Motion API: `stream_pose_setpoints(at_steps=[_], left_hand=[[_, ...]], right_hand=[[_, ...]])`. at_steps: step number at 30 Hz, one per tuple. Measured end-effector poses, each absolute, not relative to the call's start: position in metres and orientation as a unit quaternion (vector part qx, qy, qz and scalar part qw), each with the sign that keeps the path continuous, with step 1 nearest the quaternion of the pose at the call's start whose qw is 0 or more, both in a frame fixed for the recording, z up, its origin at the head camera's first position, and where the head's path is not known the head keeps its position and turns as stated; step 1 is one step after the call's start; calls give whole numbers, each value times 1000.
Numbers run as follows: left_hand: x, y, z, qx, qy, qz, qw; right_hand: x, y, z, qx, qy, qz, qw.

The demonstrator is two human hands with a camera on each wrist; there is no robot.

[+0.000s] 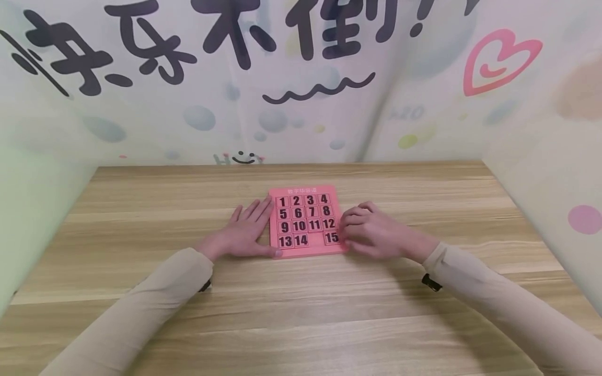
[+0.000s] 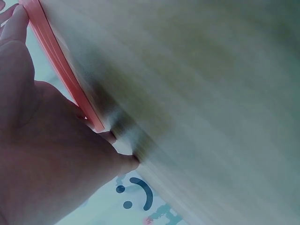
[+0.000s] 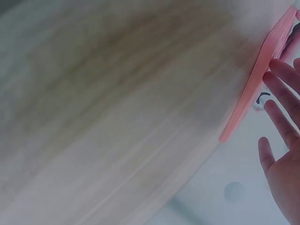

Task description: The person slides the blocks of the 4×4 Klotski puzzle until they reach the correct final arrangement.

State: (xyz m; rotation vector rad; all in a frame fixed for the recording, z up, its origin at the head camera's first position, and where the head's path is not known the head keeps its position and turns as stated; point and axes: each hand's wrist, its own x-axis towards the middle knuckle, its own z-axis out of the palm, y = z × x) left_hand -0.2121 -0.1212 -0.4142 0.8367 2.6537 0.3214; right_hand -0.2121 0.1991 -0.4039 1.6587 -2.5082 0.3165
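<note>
A pink sliding number puzzle (image 1: 316, 240) lies flat on the table, its black-numbered tiles in rows. In the bottom row a gap separates tile 14 (image 1: 301, 240) from tile 15 (image 1: 331, 238). My left hand (image 1: 246, 232) lies along the puzzle's left side with straight fingers, the thumb at the lower left corner. At the right side, my right hand (image 1: 371, 232) has its loosely bent fingertips by tiles 12 and 15. The right wrist view shows these fingers (image 3: 281, 91) spread against the pink edge (image 3: 255, 82).
The wood-grain table (image 1: 301, 313) meets a white wall (image 1: 301, 125) with printed characters and bubbles behind the puzzle. Side walls stand at left and right. Beige sleeves (image 1: 141, 308) cover both forearms, with a dark strap at each cuff.
</note>
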Motion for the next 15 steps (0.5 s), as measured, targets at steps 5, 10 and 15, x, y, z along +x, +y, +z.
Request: stream_pose_setpoints(at_steps=[5,10,15], left_hand=[[-211,-121,-413,297,933,118,169],[-211,-121,-412,295,933,116,172],[-213,-122,-416,299,931,119,169]], right_hand=[[-209,191,-405,546,-833,86,21],[-205,184,-408,549,-832,79,15],[-203,186,-410,544,-834,92,17]])
